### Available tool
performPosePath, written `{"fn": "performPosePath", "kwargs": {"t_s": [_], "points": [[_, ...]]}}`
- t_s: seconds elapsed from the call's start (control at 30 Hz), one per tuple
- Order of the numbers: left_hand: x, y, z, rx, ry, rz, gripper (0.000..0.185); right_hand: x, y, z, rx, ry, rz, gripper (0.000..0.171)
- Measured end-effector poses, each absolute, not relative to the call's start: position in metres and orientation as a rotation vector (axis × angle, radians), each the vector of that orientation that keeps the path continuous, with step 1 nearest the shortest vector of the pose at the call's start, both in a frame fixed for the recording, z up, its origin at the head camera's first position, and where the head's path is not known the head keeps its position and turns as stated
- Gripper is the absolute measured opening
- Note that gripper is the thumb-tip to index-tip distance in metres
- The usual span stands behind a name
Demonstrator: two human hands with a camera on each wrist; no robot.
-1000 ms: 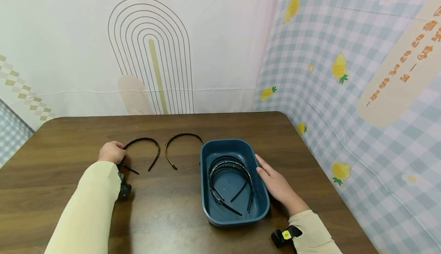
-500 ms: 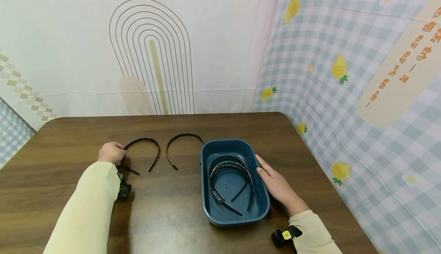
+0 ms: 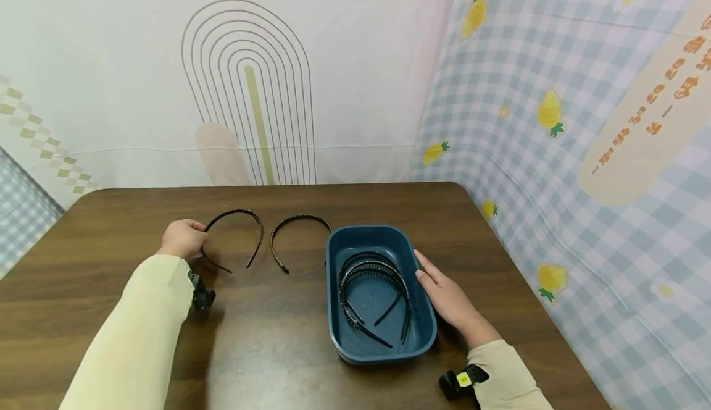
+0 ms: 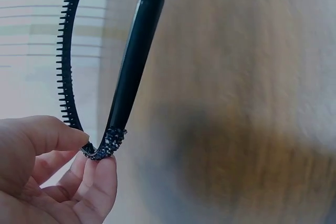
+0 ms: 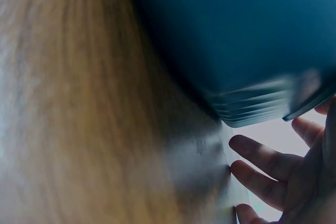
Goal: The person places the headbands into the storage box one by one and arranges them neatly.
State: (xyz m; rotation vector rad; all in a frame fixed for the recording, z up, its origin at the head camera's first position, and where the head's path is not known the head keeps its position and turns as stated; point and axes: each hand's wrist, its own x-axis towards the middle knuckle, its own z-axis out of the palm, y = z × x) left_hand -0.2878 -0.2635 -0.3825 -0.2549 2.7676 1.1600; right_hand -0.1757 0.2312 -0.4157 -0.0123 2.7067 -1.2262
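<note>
One headband (image 3: 236, 235) | left hand (image 3: 181, 239) pinches it | ends toward person | right hand (image 3: 450, 299) flat

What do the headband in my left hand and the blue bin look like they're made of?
The headband looks like glossy black plastic, with moulded teeth and a smooth shine; its pinched stretch carries glittery studs, possibly rhinestones. The blue bin seems matte moulded plastic, with rounded corners, even colour and a soft sheen.

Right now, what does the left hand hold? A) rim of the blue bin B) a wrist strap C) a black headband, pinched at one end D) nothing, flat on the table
C: the left hand pinches the black headband near one end, teeth visible in the left wrist view.
</note>
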Motion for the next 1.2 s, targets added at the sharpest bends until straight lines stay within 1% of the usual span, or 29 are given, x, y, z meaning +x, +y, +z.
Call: {"fn": "performPosePath", "kwargs": {"t_s": [0.57,0.8,1.2], "points": [[-0.287,-0.232,-0.354,-0.118,2.696,1.346,0.042,-0.176,0.231,-0.416,-0.028,2.719,-1.213,0.055],[-0.281,-0.213,-0.343,-0.1,2.633,1.44,0.042,-0.175,0.231,-0.416,-0.025,2.73,-1.214,0.054],[-0.271,-0.192,-0.331,-0.01,2.631,1.455,0.042,-0.174,0.229,-0.415,-0.021,2.72,-1.229,0.053]]}}
